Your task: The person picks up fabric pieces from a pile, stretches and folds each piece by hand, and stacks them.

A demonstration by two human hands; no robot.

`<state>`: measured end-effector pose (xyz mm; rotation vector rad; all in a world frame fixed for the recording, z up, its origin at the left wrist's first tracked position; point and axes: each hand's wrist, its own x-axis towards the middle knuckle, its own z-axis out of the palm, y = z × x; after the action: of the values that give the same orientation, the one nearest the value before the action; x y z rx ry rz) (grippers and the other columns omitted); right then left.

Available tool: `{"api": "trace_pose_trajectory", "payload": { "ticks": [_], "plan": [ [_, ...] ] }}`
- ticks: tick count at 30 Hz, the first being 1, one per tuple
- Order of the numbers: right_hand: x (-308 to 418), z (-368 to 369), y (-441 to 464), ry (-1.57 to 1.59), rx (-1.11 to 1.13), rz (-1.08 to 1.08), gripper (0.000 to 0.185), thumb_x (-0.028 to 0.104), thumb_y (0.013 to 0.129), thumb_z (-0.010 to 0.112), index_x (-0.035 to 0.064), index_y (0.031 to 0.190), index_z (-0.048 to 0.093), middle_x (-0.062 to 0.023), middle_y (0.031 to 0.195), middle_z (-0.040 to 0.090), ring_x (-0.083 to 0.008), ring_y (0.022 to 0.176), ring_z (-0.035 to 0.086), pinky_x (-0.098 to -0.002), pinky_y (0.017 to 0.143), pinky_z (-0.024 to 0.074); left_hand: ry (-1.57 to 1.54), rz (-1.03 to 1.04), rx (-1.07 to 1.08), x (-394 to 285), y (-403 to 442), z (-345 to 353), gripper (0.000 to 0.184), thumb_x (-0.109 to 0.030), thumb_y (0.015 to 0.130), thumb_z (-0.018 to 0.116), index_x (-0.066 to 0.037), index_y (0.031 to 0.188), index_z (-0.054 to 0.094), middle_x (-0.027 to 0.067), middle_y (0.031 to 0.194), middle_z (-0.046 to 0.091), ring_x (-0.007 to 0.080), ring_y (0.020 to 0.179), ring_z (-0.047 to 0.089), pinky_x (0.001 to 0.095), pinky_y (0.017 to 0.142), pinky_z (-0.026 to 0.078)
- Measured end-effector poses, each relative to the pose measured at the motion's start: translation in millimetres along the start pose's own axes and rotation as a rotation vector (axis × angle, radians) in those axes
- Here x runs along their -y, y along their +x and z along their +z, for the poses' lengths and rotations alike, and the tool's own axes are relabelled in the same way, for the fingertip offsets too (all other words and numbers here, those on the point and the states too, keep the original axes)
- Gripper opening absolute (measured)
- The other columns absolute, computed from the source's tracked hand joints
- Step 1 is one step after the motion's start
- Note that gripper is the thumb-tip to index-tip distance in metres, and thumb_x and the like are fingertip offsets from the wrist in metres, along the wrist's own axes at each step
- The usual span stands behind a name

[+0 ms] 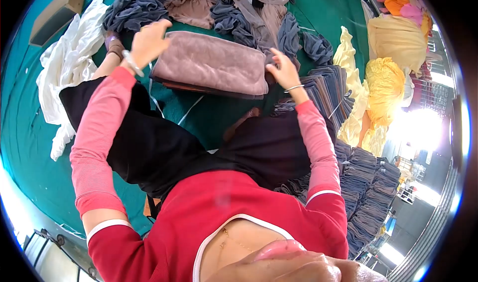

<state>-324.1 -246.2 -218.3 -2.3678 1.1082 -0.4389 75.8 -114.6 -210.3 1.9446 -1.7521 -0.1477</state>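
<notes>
"Checking the left hand (149, 44) and right hand (285, 74): holding anything?"

"Nothing, with fingers parted on the left and loosely bent, slightly apart on the right. Near opposite ends of the folded stack (211, 65); can't tell if touching."

"Lying where?"

"On the green sheet (35, 157), just in front of the legs (159, 132)."

"At risk of what?"

"Of slipping askew, if pushed unevenly; of snagging loose cloths (191, 9) just beyond, if shoved forward."

"Counting?"

"Two hands, two legs, one stack, one sheet, one box (57, 14). Too tangled to count: cloths. Too tightly layered: pieces under the mauve top."
</notes>
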Motion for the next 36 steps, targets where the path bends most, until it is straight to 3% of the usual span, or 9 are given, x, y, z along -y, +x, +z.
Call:
{"api": "trace_pose_trajectory", "payload": {
  "ticks": [2,6,9,12,17,20,25,30,36],
  "plan": [
    [5,21,-2,-0.114,0.129,-0.153,0.046,0.025,0.073,0.067,0.0074,0.114,0.056,-0.0143,0.090,0.058,-0.0285,0.083,0.058,-0.0367,0.074,0.0472,0.338,0.074,0.338,-41,-4,-1,0.023,-0.018,0.072,0.058,-0.009,0.093,0.060,0.0129,0.096,0.063,0.0319,0.091,0.060,0.0435,0.072,0.048],
    [3,30,2,-0.007,0.350,0.102,0.027,0.027,0.075,0.065,0.0075,0.093,0.065,-0.0124,0.077,0.063,-0.0261,0.075,0.061,-0.0353,0.070,0.0477,0.240,0.129,0.671,-43,-18,21,0.026,-0.026,0.071,0.063,-0.011,0.091,0.060,0.0082,0.093,0.060,0.0289,0.091,0.058,0.0446,0.073,0.045],
    [-31,17,20,0.031,0.107,0.213,0.025,0.027,0.077,0.061,0.0034,0.080,0.067,-0.0152,0.072,0.065,-0.0287,0.069,0.063,-0.0366,0.065,0.0480,0.233,0.203,0.370,-43,-6,18,0.025,-0.027,0.072,0.063,-0.010,0.091,0.060,0.0090,0.091,0.060,0.0296,0.091,0.058,0.0429,0.073,0.047],
    [-120,34,36,-0.225,0.238,0.312,0.027,0.033,0.074,0.063,0.0136,0.093,0.069,-0.0175,0.105,0.061,-0.0316,0.095,0.059,-0.0399,0.081,0.0470,0.178,0.234,0.377,-51,9,10,0.026,-0.027,0.072,0.064,-0.009,0.091,0.060,0.0094,0.091,0.060,0.0299,0.091,0.058,0.0436,0.074,0.047],
    [-190,65,24,-0.611,0.107,0.383,0.040,0.039,0.071,0.065,0.0159,0.104,0.066,-0.0104,0.106,0.063,-0.0323,0.103,0.054,-0.0390,0.088,0.0423,0.154,0.269,0.539,-73,14,16,0.028,-0.028,0.073,0.065,-0.007,0.092,0.060,0.0114,0.093,0.062,0.0310,0.091,0.059,0.0454,0.075,0.046],
    [-188,32,35,-0.128,-0.025,0.411,0.025,0.025,0.069,0.069,0.0088,0.088,0.071,-0.0093,0.083,0.069,-0.0197,0.076,0.066,-0.0303,0.071,0.0495,0.096,0.279,0.574,-80,17,17,0.027,-0.027,0.074,0.065,-0.007,0.091,0.060,0.0127,0.093,0.062,0.0308,0.091,0.059,0.0463,0.076,0.045],
    [-144,-38,64,0.276,-0.174,0.401,0.011,0.009,0.069,0.071,0.0035,0.079,0.071,-0.0015,0.077,0.067,-0.0074,0.073,0.059,-0.0220,0.066,0.0465,0.151,0.292,0.543,-87,36,20,0.024,-0.022,0.075,0.062,-0.006,0.092,0.060,0.0134,0.088,0.063,0.0321,0.089,0.060,0.0432,0.075,0.047],
    [-107,-78,88,0.748,-0.364,0.391,0.021,-0.001,0.072,0.061,-0.0008,0.094,0.059,-0.0043,0.084,0.059,-0.0112,0.073,0.055,-0.0227,0.067,0.0454,-0.105,0.322,0.432,-95,45,29,0.026,-0.020,0.079,0.057,-0.007,0.101,0.059,0.0124,0.093,0.064,0.0320,0.090,0.060,0.0427,0.078,0.047],
    [20,-93,110,0.982,-0.136,0.180,0.030,-0.003,0.074,0.051,-0.0019,0.103,0.059,-0.0063,0.094,0.060,-0.0117,0.080,0.056,-0.0215,0.074,0.0465,-0.612,0.402,0.327,-119,56,30,0.039,-0.015,0.087,0.051,-0.008,0.125,0.050,0.0132,0.107,0.061,0.0303,0.096,0.057,0.0375,0.085,0.043]
  ]
}}
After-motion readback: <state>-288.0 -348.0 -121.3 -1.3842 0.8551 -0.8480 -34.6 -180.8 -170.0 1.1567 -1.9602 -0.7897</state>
